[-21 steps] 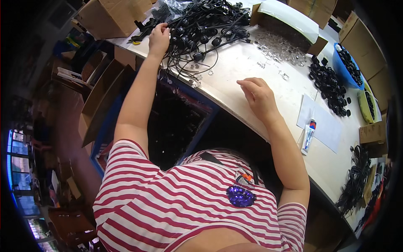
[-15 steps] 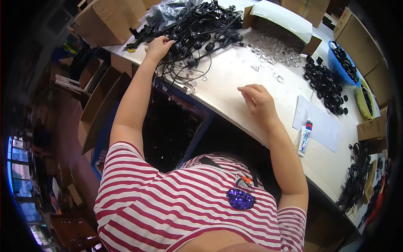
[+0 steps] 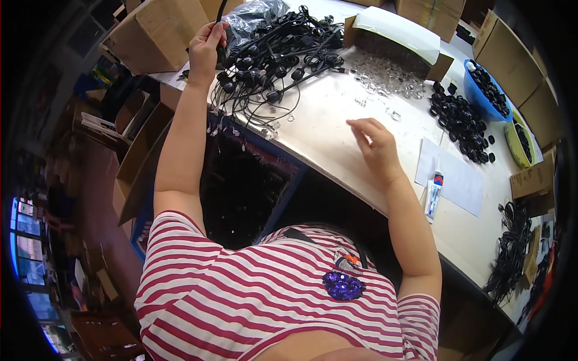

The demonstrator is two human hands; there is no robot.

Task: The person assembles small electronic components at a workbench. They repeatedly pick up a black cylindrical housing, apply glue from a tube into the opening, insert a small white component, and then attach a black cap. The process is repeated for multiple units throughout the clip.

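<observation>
My left hand [image 3: 206, 50] is raised at the left end of the worktable, its fingers closed round a black cable [image 3: 222, 10] that sticks up past the frame's top edge. Just right of it spreads a tangled heap of black cables with round black sockets [image 3: 280, 71]. My right hand [image 3: 377, 148] hovers over the bare white tabletop [image 3: 325, 129], fingers loosely bent and thumb apart, with nothing in it. To its right a white, blue and red glue tube [image 3: 433, 194] rests partly on a sheet of white paper [image 3: 460, 189].
Small clear pieces [image 3: 385, 75] spill from an opened carton [image 3: 394, 33] at the back. Black round caps [image 3: 460, 123] lie near a blue bowl [image 3: 471, 90] and a yellow-green bowl [image 3: 516, 153]. More black cables [image 3: 509, 253] are at the right, a cardboard box [image 3: 155, 36] at the far left.
My left hand has gone from the heap's edge up and to the left, now with a black cable in it. My right hand has barely shifted.
</observation>
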